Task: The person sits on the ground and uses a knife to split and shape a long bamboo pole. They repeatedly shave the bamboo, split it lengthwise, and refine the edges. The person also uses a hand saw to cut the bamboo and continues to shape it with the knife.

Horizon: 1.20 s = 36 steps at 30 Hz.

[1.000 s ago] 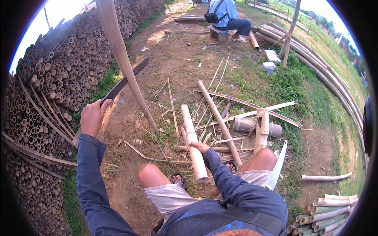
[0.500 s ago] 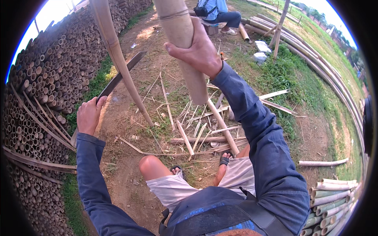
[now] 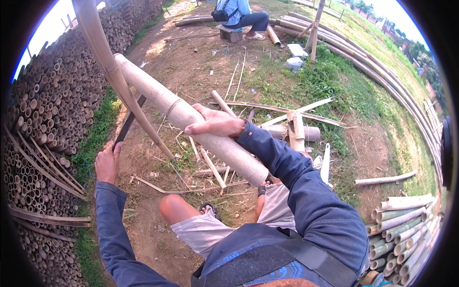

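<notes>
My right hand (image 3: 219, 123) is closed around a thick pale bamboo pole (image 3: 148, 93), which lies aslant from the upper left down towards my knee, with a ringed joint just above the grip. In my left hand (image 3: 107, 163), at the left, is the handle of a machete (image 3: 128, 123). Its dark blade points up and away, partly hidden behind a long split bamboo strip (image 3: 109, 67). That strip crosses between the blade and the middle of the view. The bamboo pole's far end meets or passes close behind the strip; I cannot tell if they touch.
Tall stacks of cut bamboo (image 3: 48, 100) line the left side. Split pieces (image 3: 213, 170) litter the ground before my feet, by a bamboo post (image 3: 296, 131). A person (image 3: 239, 19) sits at the back. More bamboo (image 3: 401, 229) is piled at the lower right.
The bamboo pole has swung from near upright to a slant, its far end tipping left and its near end moving towards me. My right hand has moved lower; the left still holds the machete.
</notes>
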Available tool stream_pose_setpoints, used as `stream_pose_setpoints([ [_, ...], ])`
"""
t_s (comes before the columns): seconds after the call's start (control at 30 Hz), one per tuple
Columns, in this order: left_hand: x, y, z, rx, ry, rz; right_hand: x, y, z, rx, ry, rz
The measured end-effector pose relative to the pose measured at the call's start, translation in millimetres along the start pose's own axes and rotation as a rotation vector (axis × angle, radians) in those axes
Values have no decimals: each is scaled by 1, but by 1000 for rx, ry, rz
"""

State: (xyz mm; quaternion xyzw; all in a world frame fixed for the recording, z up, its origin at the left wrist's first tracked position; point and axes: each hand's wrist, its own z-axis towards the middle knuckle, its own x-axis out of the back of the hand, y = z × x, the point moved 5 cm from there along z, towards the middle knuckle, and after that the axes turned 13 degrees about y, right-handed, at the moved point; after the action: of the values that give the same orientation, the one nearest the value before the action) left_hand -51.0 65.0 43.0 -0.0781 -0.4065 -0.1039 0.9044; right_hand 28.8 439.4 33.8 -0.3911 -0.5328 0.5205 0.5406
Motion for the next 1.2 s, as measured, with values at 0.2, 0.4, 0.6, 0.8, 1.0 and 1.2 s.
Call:
stream_pose_setpoints([
  [0.2, 10, 20, 18, 69, -133, -103, 36, -125, 12, 451, 341, 60],
  [0.4, 21, 22, 14, -126, -226, -78, -2, -59, 76, 547, 499, -415],
  [0.6, -66, -14, -20, 43, -304, 187, -37, 122, 53, 15, 50, -631],
  [0.8, -91, -15, -18, 36, -187, -55, -18, 72, 15, -125, 49, -59],
  [1.0, -73, -17, -11, 45, -163, -23, 6, -63, 18, 451, 344, 23],
  [1.2, -82, -33, -14, 123, -189, -35, -21, -58, 84, 713, 669, -420],
])
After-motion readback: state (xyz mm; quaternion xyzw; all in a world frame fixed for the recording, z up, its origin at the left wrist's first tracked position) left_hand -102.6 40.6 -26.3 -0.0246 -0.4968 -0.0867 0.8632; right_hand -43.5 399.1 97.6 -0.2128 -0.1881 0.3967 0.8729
